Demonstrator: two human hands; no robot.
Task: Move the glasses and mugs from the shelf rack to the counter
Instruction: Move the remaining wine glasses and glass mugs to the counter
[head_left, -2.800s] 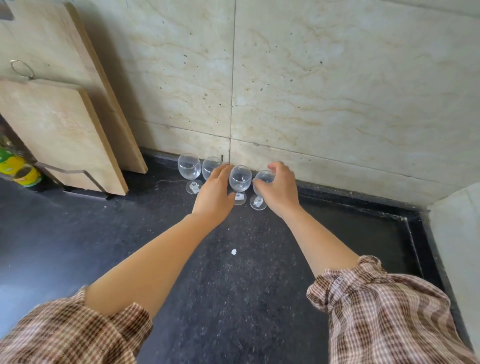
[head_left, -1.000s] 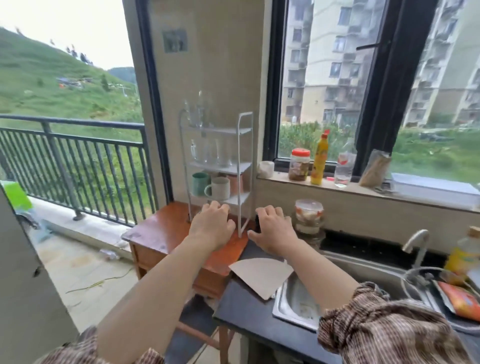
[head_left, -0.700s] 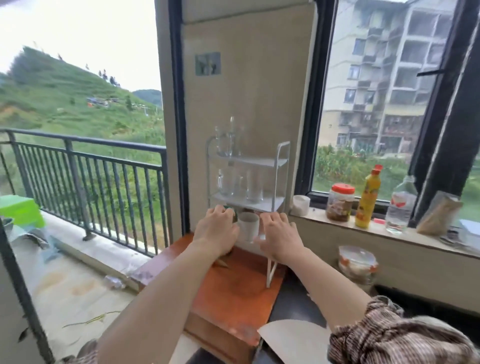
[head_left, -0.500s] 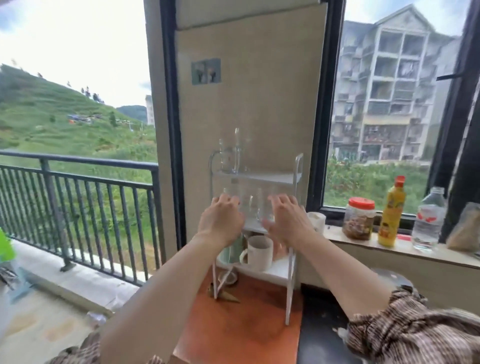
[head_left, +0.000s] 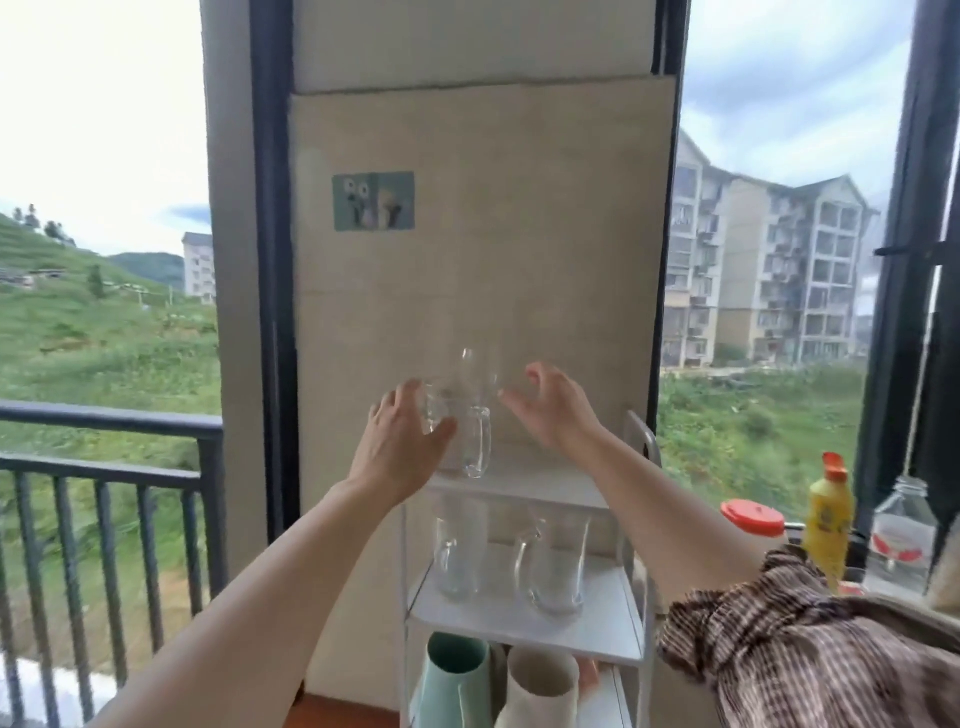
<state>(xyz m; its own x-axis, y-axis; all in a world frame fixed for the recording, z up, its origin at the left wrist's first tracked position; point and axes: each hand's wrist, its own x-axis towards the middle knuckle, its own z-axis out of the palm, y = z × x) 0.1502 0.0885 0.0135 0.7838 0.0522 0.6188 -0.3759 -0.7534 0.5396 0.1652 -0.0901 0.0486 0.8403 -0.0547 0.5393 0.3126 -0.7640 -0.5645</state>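
A white three-tier shelf rack (head_left: 524, 621) stands against the tiled pillar. On its top tier are clear glasses, one with a handle (head_left: 475, 439). My left hand (head_left: 402, 447) is cupped around the left side of that glass, fingers apart and touching or nearly touching it. My right hand (head_left: 553, 402) hovers open just right of the glasses, not touching them. The middle tier holds two clear glass mugs (head_left: 550, 566). On the bottom tier stand a green mug (head_left: 454, 678) and a cream mug (head_left: 543, 686).
A windowsill to the right carries a red-lidded jar (head_left: 753, 519), a yellow bottle (head_left: 828, 517) and a clear water bottle (head_left: 904, 535). A black balcony railing (head_left: 104, 457) runs on the left. The rack rests on a reddish wooden table (head_left: 337, 712).
I turned from the wine glasses on the dark counter to the rack. Both hands rose from the lower tiers to the top tier, and my left hand closed in on the handled glass.
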